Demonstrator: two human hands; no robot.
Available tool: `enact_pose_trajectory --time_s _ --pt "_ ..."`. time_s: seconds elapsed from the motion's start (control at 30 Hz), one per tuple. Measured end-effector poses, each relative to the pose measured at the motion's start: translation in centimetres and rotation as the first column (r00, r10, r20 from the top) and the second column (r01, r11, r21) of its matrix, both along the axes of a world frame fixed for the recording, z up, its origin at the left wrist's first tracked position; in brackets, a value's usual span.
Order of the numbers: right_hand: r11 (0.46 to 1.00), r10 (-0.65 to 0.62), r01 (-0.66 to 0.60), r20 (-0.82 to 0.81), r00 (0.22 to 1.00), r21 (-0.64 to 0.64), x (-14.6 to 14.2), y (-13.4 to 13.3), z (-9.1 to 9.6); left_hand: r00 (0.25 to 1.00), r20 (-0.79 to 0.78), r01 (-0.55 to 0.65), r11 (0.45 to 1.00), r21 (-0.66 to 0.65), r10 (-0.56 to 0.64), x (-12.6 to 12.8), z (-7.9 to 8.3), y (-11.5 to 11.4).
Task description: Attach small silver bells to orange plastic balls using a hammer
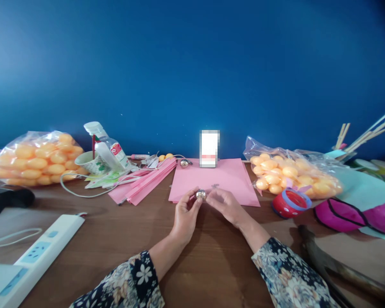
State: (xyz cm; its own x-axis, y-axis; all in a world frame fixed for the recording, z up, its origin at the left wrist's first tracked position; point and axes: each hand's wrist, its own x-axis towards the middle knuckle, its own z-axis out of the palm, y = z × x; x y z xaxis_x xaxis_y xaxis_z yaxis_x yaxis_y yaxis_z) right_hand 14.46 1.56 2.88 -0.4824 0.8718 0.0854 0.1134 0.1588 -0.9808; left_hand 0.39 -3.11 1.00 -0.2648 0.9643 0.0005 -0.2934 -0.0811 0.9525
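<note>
My left hand (185, 216) and my right hand (227, 206) meet over the near edge of a pink paper sheet (224, 176) on the wooden table. Between their fingertips they pinch a small shiny silver-gold ball (200, 194). The fingers of both hands are curled closed around it. A second shiny ball (184, 163) lies at the sheet's far left corner. A tiny dark item (215, 186) rests on the sheet just beyond my right fingers.
Bags of orange balls sit at left (35, 158) and right (291, 173). A stack of pink paper (147, 182), a tilted bottle (107, 147), a cup, a white power strip (38, 252), a red tape roll (290, 202), a pink pouch (356, 216) and wooden sticks (365, 137) surround the sheet.
</note>
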Motion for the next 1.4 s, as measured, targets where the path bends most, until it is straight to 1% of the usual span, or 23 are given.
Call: enact_pose_trajectory --time_s 0.13,0.43,0.6,0.8,1.0,1.07,1.2,1.27,1.33,1.4 --pt "0.999 -0.029 0.029 0.006 1.0 -0.037 -0.02 0.01 -0.12 1.0 -0.004 -0.003 1.0 -0.004 0.003 0.03 -0.01 0.03" --pt "0.995 -0.071 0.071 0.0 0.997 -0.064 -0.26 -0.07 0.21 1.0 -0.007 -0.012 1.0 -0.021 0.012 0.0 -0.28 0.1" --pt "0.994 -0.102 0.103 0.01 0.995 -0.049 -0.38 -0.1 0.27 0.999 0.006 -0.042 0.999 -0.022 0.042 0.05 -0.5 0.15" --pt "0.989 -0.143 0.144 0.027 0.989 -0.034 -0.54 -0.2 0.24 0.998 -0.044 -0.044 0.999 -0.029 0.043 0.08 -0.72 0.18" --pt "0.984 -0.174 0.176 0.059 0.983 -0.018 -0.72 -0.27 0.21 0.999 -0.006 -0.049 0.998 -0.04 0.048 0.07 -0.79 0.15" --pt "0.981 -0.193 0.194 0.043 0.98 -0.019 -0.78 -0.28 0.15 0.999 -0.008 -0.05 0.998 -0.04 0.05 0.1 -0.75 0.12" --pt "0.97 -0.233 0.23 -0.042 0.972 -0.074 -0.9 -0.24 -0.15 0.998 -0.039 -0.055 0.998 -0.031 0.054 0.12 -0.64 0.16" --pt "0.969 -0.236 0.232 -0.054 0.97 -0.084 -0.93 -0.24 -0.3 0.998 -0.052 -0.047 0.998 -0.031 0.045 0.1 -0.63 0.25" --pt "0.972 -0.228 0.224 -0.053 0.972 -0.072 -0.95 -0.24 -0.4 0.999 -0.028 -0.03 0.999 -0.034 0.029 0.1 -0.66 0.33" --pt "0.977 -0.208 0.206 -0.053 0.977 -0.052 -0.97 -0.25 -0.46 0.999 0.04 -0.002 0.999 -0.035 0.004 0.14 -0.68 0.36"
